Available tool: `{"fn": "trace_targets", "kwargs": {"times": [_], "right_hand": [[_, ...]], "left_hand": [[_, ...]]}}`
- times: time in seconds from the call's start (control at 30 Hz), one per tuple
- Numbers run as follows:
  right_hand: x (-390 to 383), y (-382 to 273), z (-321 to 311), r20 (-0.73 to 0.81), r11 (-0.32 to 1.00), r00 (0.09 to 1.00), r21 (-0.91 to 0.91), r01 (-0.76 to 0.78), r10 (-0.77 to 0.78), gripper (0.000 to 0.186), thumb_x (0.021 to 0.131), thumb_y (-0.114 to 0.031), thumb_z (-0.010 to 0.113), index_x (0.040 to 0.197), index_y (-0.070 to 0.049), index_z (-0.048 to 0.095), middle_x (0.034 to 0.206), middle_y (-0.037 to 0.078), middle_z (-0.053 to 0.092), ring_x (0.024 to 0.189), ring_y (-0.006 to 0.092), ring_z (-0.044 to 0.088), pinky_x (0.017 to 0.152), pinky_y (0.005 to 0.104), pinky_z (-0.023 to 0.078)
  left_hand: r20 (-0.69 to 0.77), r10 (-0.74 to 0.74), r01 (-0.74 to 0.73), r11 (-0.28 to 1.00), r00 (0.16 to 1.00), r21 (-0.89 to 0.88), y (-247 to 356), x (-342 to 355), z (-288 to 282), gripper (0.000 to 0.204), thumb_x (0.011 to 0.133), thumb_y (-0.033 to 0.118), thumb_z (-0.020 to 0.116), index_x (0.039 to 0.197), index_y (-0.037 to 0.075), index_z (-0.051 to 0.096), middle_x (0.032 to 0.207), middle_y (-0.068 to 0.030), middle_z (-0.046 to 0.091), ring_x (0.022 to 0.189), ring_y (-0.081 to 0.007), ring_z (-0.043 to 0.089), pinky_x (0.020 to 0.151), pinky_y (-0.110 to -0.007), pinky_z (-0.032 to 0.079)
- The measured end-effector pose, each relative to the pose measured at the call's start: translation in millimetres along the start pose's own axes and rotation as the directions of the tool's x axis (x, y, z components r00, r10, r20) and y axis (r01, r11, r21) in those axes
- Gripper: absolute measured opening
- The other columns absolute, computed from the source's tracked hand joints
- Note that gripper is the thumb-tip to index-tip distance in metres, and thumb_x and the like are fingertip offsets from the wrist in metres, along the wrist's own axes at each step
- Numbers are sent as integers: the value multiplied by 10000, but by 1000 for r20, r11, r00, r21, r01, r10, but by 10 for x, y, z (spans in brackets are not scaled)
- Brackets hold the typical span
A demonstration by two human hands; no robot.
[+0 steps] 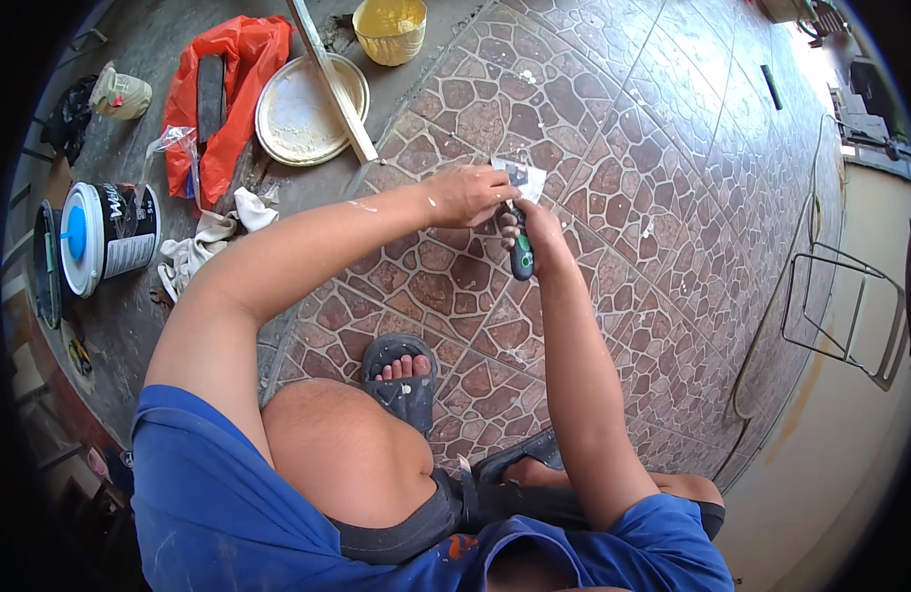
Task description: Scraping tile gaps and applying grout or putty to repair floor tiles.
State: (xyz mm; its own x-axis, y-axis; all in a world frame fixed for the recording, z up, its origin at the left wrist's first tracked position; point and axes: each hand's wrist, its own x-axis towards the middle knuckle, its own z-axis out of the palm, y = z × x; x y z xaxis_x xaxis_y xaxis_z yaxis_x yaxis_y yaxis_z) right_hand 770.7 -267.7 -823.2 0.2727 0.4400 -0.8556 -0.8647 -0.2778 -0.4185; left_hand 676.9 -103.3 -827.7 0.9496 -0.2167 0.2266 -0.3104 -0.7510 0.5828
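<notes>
My right hand grips the dark-and-green handle of a putty knife in the middle of the view, its white-smeared metal blade pointing away from me. My left hand is closed at the near part of that blade, fingers bent over it and touching the right hand's thumb side; just what its fingertips press on is partly hidden. Both hands are held above the stone-patterned tile floor. A streak of white stuff marks my left forearm.
Left: a white bucket, red plastic sheet, white rags, round lid, wooden strip, small container, yellow tub. Right: a hose and metal wire frame by a wall. My sandalled foot is below.
</notes>
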Motion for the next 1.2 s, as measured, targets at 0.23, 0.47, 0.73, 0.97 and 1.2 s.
{"fn": "trace_targets", "kwargs": {"times": [0.23,0.47,0.73,0.97,1.2], "right_hand": [[299,-628,187,-80,976,996,-215,29,-47,229,943,-206,473,914,20,495,644,42,525,471,143,498,409,282,426],[-704,-1597,59,-167,703,985,-706,-84,-51,171,943,-217,492,942,-46,496,676,49,526,489,142,501,430,299,442],[-1444,-2197,-805,-320,131,947,-940,-315,-18,253,960,-253,515,1052,-18,508,696,65,589,519,131,559,483,288,480],[-1169,-920,-2273,-373,322,914,-895,-308,-161,382,962,-328,488,1058,40,523,794,179,625,720,239,621,680,366,484],[-946,-1025,-2422,-323,793,946,-585,-171,-34,401,998,-354,440,1158,-1,542,934,72,615,820,110,518,746,280,452]], "left_hand": [[-64,-42,40,998,997,-38,-161,-29,-101,439,792,70,610,1220,77,513,1027,-104,553,912,-297,588,806,-392,490],[-287,-333,273,934,898,-229,-461,317,-297,407,848,112,570,1244,78,484,1061,-132,540,961,-326,594,821,-405,505],[-151,-262,233,955,953,-183,-649,433,-334,390,887,140,547,1270,126,472,1106,-110,549,940,-331,613,787,-412,525],[73,-174,178,982,982,-57,-550,261,-432,356,848,73,579,1199,100,529,975,-119,571,862,-329,609,700,-395,505],[451,-207,273,958,868,-86,-151,123,-300,363,797,29,599,1156,51,548,897,-138,551,801,-337,587,694,-413,484]]}}
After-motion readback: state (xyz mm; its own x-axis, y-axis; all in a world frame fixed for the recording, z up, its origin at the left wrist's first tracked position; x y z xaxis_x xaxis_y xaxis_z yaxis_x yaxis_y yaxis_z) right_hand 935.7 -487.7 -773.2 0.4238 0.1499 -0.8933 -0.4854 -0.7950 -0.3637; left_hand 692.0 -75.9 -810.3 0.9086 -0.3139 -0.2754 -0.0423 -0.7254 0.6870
